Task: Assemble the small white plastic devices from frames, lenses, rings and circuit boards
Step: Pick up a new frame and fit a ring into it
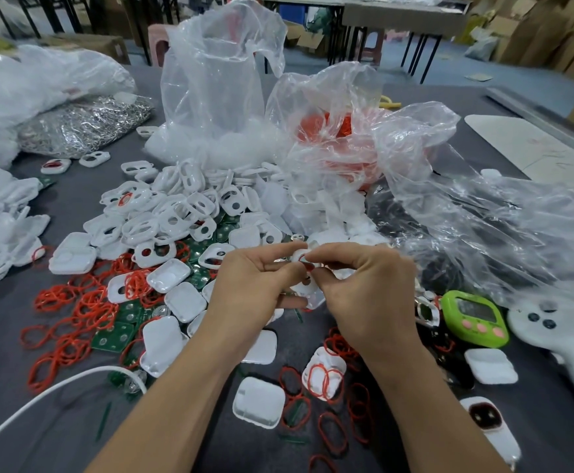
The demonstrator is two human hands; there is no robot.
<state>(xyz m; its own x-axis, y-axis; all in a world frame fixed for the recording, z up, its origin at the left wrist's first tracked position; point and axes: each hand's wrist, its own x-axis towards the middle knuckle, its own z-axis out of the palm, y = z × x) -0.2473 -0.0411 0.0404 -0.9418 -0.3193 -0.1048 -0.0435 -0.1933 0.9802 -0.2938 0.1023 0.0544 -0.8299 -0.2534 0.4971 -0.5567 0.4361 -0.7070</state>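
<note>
The table [57,438] is lit brightly and evenly from overhead; only faint, soft shadows are cast beneath the forearms and parts. Glare is thrown off the clear bags [483,216] and the foil bag [84,124]. Slight motion blur is seen on the frame [298,256] pinched between the left hand [255,281] and right hand [364,285]. Lines are bowed at the edges, and the background is rendered soft.

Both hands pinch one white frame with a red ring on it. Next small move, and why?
Probably press the ring into the opening of the frame with the right hand while the left hand steadies it: both hands pinch the frame, and the ring sits between their fingertips. Its seating is blurred.
</note>
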